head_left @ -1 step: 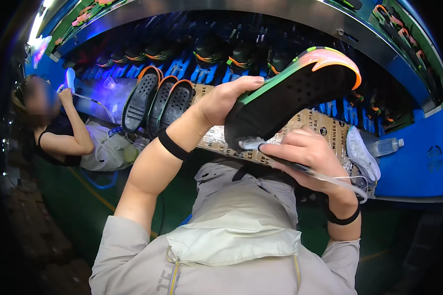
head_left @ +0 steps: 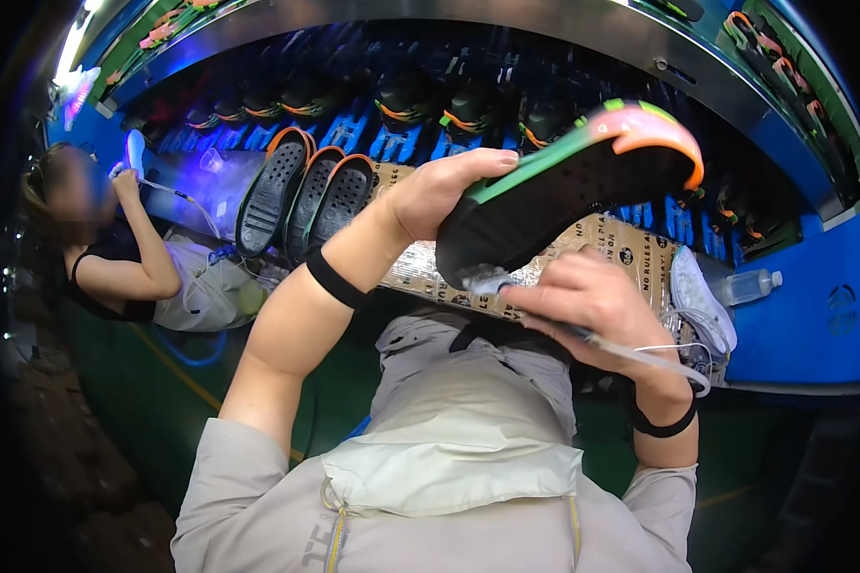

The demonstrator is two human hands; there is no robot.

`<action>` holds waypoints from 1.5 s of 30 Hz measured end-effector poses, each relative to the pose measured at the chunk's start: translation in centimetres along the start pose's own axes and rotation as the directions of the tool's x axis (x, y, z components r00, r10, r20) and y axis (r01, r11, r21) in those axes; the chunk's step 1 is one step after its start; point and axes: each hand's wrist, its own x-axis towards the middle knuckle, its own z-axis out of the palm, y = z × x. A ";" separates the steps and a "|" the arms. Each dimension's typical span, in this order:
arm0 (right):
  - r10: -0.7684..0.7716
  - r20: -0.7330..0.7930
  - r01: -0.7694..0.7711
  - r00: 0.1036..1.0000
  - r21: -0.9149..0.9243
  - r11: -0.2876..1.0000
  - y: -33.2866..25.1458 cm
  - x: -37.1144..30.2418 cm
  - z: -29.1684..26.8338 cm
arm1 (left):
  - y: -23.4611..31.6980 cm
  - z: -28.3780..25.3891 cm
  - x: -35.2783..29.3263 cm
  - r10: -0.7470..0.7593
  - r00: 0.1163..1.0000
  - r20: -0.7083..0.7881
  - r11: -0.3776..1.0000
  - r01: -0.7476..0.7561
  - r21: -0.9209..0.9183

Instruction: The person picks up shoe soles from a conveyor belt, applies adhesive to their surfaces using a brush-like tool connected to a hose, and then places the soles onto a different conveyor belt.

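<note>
My left hand (head_left: 441, 196) is closed on the left edge of a shoe sole (head_left: 545, 205). Its inside is black with small holes, and the raised rim runs from green to pink and orange at the far end. A brush (head_left: 487, 281) is gripped in my right hand (head_left: 588, 301), its pale bristles against the near end of the sole. From the brush handle a clear tube (head_left: 655, 360) runs back over my right wrist. Under both hands lies a printed brown cardboard sheet (head_left: 621, 258), partly covered by shiny clear film.
Several black soles with orange rims (head_left: 282, 186) stand at the left of the bench. Beyond, shoe uppers (head_left: 401, 105) sit on a rack of blue holders. A white shoe (head_left: 699, 301) and a clear bottle (head_left: 750, 285) lie at right. Another person (head_left: 129, 248) works at far left.
The sole's far end has dipped slightly and shifted a little right. The brush has barely moved along the near end. My left hand keeps its grip.
</note>
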 end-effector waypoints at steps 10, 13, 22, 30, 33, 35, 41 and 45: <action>-0.022 0.143 0.031 0.989 -0.062 0.998 0.0 -0.2 -0.8 | 2.6 2.4 1.5 -0.286 0.951 -0.118 0.926 0.306 0.223; 0.013 0.034 -0.012 0.999 -0.034 0.999 -0.1 -0.2 -1.0 | 2.5 3.0 1.0 -0.222 0.954 -0.203 0.942 0.264 0.210; 0.142 -0.122 -0.093 0.982 0.339 0.936 1.1 -3.4 -0.8 | -4.1 -1.3 -2.8 -0.057 0.995 -0.076 0.913 0.021 -0.407; 0.534 -0.416 -0.209 0.736 0.610 0.765 3.2 -10.2 2.2 | 10.4 3.5 0.7 0.212 0.973 0.094 0.964 -0.193 -0.182; 0.512 -0.407 -0.209 0.756 0.591 0.779 3.3 -9.3 2.7 | 16.2 3.9 4.9 0.526 0.850 -0.030 0.805 -0.509 -0.305; 0.523 -0.391 -0.225 0.758 0.595 0.771 3.3 -9.2 3.0 | 17.5 2.6 7.0 0.517 0.823 -0.234 0.728 -0.567 -0.386; 0.574 -0.375 -0.252 0.728 0.632 0.733 3.8 -11.1 4.3 | 18.8 -2.9 6.8 0.798 0.424 -0.429 0.589 -0.394 0.705; 0.655 -0.303 -0.323 0.692 0.682 0.656 4.1 -11.9 4.8 | 22.5 -4.7 8.1 0.916 0.401 -0.013 -0.109 0.279 0.954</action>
